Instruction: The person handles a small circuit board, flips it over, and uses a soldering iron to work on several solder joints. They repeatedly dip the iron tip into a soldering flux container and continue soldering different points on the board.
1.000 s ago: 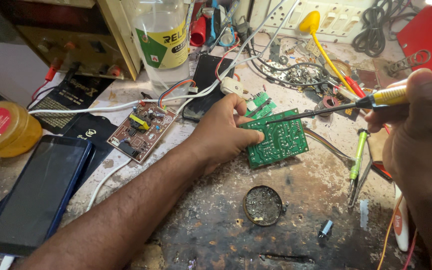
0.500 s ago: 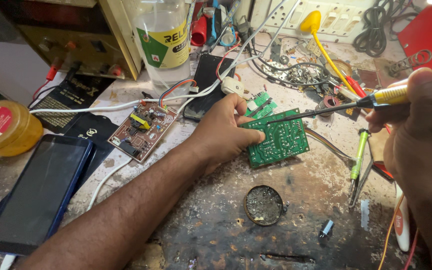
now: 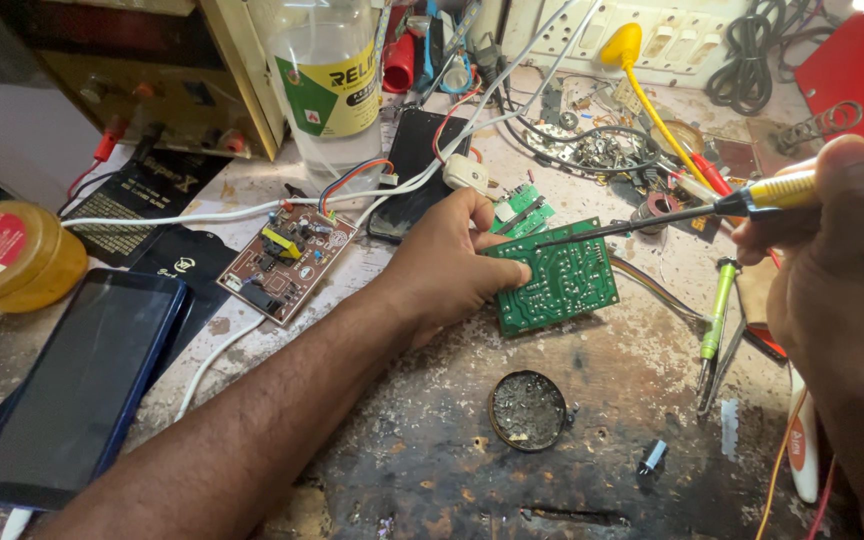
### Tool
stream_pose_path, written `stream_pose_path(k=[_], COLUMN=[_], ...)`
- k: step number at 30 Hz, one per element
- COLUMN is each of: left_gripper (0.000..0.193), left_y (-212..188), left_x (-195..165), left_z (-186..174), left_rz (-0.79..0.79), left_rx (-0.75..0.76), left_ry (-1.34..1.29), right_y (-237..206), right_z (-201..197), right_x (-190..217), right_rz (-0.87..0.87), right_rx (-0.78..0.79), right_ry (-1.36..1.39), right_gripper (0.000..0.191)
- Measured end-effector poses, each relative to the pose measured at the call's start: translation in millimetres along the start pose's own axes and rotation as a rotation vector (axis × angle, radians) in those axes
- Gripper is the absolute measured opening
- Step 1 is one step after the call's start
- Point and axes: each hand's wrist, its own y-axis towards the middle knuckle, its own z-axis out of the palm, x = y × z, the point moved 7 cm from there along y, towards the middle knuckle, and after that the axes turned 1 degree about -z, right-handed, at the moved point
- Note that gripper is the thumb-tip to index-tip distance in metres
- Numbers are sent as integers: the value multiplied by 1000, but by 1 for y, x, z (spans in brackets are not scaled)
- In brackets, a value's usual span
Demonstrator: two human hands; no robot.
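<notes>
The work table (image 3: 432, 470) is old and dirty, with scratches, burn marks and grey stains all over it. Lots of small parts and wires lie on it.

In the middle lies a green circuit board (image 3: 564, 285), flat on the table. The left hand (image 3: 447, 265) comes in from the bottom left with a long bare arm. It rests on the left edge of the green board, and its fingers are curled and press the board down. The right hand (image 3: 837, 250) is to the right of the green board. Its fingers are wrapped tight around the yellow handle of a soldering iron (image 3: 752, 195). The thin dark tip of the iron reaches to the top edge of the green board.

Just below the green board sits a small round tin (image 3: 526, 409), dark and crusty inside. Left of the green board, past the left hand, lies a brown circuit board (image 3: 287, 260) with coloured wires. Far to the left of it lies a dark blue phone (image 3: 82, 385) with a black screen. Above the phone is a round yellow tub (image 3: 17, 255) with a red label. Up and left of the green board stands a clear plastic bottle (image 3: 324, 85) with a yellow and green label. To the right of the green board lies a green screwdriver (image 3: 717, 320).
</notes>
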Motion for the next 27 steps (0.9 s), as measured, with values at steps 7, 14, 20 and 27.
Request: stream_pose_path(k=[7, 14, 20, 27], left_gripper=[44, 44, 44, 44], left_y=[-2, -2, 0, 0], left_x=[-2, -2, 0, 0], left_z=[-3, -2, -2, -1], left_rz=[-16, 6, 1, 5], left_rx=[-29, -17, -18, -9], left_ry=[71, 74, 55, 30], right_y=[-1, 8, 3, 6], right_z=[-2, -9, -11, -7], right_x=[0, -16, -22, -17], right_rz=[-16, -31, -20, -31], right_rx=[10, -1, 4, -8], right_ry=[13, 108, 94, 89], right_gripper=[45, 43, 44, 42])
